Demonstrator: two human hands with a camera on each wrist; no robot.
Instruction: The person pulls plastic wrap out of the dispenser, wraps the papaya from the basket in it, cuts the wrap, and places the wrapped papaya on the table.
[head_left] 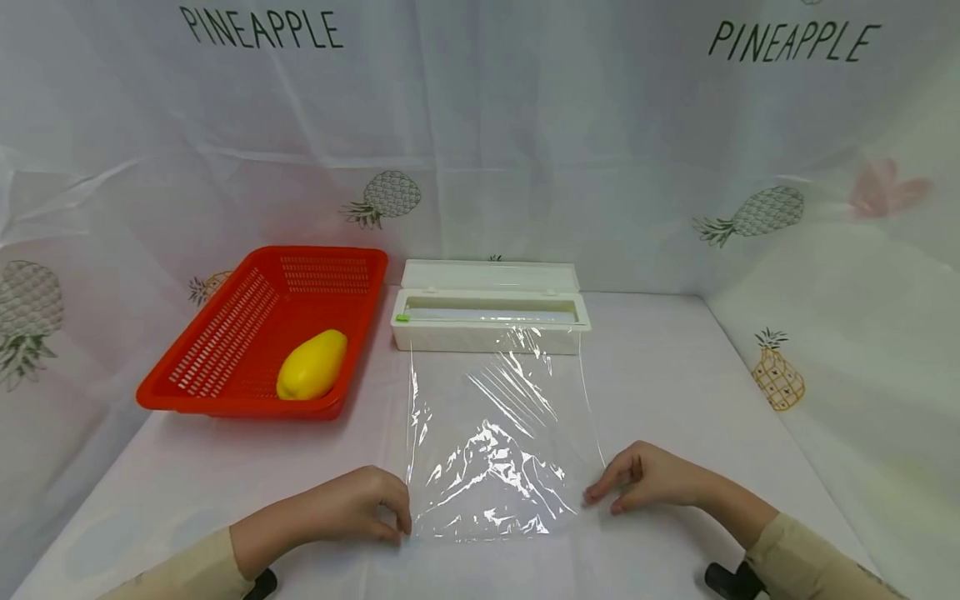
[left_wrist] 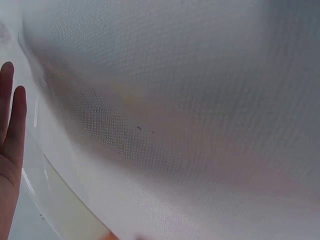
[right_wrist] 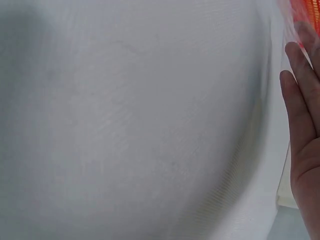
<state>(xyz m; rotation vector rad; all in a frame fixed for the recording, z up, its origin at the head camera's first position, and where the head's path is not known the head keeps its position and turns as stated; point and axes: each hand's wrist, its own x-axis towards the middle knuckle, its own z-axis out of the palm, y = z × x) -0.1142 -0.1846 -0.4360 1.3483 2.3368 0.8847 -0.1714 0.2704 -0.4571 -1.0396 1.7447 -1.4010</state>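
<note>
A clear sheet of plastic wrap (head_left: 495, 450) stretches toward me from a white wrap dispenser (head_left: 491, 337) whose lid stands up at the back. My left hand (head_left: 360, 504) pinches the sheet's near left corner between thumb and fingers. At the near right corner, my right hand (head_left: 652, 479) grips the film's edge with its fingertips. Both wrist views show the outer fingers fairly straight, the left hand (left_wrist: 10, 140) at the left border and the right hand (right_wrist: 305, 115) at the right. Film passes close by the right fingertips.
A red plastic basket (head_left: 258, 292) stands at the back left, with a yellow mango-shaped fruit (head_left: 311, 365) in it. The dispenser has a small green piece (head_left: 402, 318) at its left end. White pineapple-print cloth (head_left: 525, 167) hangs behind and along the sides of the table.
</note>
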